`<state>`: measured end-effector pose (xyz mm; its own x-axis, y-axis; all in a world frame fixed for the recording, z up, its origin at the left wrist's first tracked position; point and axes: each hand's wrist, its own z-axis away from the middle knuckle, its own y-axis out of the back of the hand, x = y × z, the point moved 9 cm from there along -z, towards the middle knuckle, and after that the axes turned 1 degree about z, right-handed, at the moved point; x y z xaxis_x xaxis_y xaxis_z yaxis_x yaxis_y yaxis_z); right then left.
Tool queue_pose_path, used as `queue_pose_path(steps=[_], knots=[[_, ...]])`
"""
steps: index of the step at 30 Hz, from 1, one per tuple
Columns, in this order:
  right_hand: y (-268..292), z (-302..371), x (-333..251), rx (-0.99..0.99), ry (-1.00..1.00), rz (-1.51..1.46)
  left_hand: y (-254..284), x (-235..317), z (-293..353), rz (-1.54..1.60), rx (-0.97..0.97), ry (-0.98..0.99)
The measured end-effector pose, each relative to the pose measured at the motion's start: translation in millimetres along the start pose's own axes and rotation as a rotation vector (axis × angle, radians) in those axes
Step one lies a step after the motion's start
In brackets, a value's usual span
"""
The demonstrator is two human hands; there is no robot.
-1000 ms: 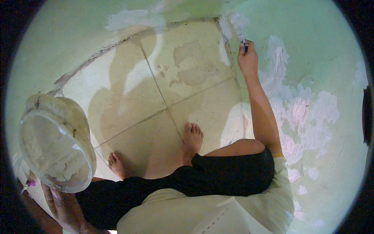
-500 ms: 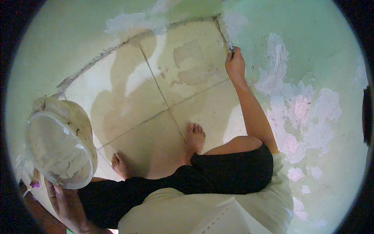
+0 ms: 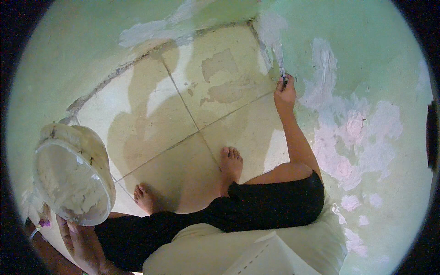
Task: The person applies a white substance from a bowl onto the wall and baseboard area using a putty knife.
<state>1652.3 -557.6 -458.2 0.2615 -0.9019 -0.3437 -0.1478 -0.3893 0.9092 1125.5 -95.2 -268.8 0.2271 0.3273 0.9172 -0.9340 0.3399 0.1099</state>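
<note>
My left hand (image 3: pixel 81 240) grips the lower rim of a round translucent plastic tub (image 3: pixel 109 195) at the lower left. The tub is tilted, and white putty (image 3: pixel 73 188) clings inside it. On the right, my right hand (image 3: pixel 285 96) is closed round the dark handle of a putty knife (image 3: pixel 280 59). Its whitish blade points away from me, toward the foot of the green wall near the room's corner. White filler (image 3: pixel 271 27) is smeared on the wall just beyond the blade. Where the blade ends and the filler begins is hard to tell.
Pale floor tiles (image 3: pixel 151 158) with dark joints lie before my bare feet (image 3: pixel 231 162). The green wall (image 3: pixel 380 59) on the right carries large white and pinkish patches (image 3: pixel 341 146). A rough grey joint (image 3: pixel 119 71) runs along the far wall's foot. A brown shape (image 3: pixel 50 250) shows at the lower left.
My right hand has come back toward me and slightly right with the putty knife, and more of the blade shows. The tub has shifted slightly right and down in view.
</note>
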Motion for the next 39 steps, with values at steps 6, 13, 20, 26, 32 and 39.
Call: queue_pose_path(steps=[6, 13, 20, 26, 32, 39], knots=[[-11, -22, -38, -0.085, 0.089, 0.024, 4, 11, -1, -0.358, -0.133, -0.156], [-14, -59, -31, -0.083, 0.059, 0.112, 15, 17, 10, -1.108, -0.124, -0.499], [43, -10, -23, -0.052, 0.113, 0.132, -7, -3, 9, 0.089, 0.017, 0.054], [21, -63, -68, -0.012, 0.228, 0.145, -24, 4, 13, 0.051, -0.191, 0.045], [66, -42, -42, 0.022, 0.155, 0.118, -23, 13, 15, -0.054, -0.104, 0.058], [70, -47, -99, -0.483, -0.138, -0.335, -52, 20, 3, 0.027, -0.238, 0.108]])
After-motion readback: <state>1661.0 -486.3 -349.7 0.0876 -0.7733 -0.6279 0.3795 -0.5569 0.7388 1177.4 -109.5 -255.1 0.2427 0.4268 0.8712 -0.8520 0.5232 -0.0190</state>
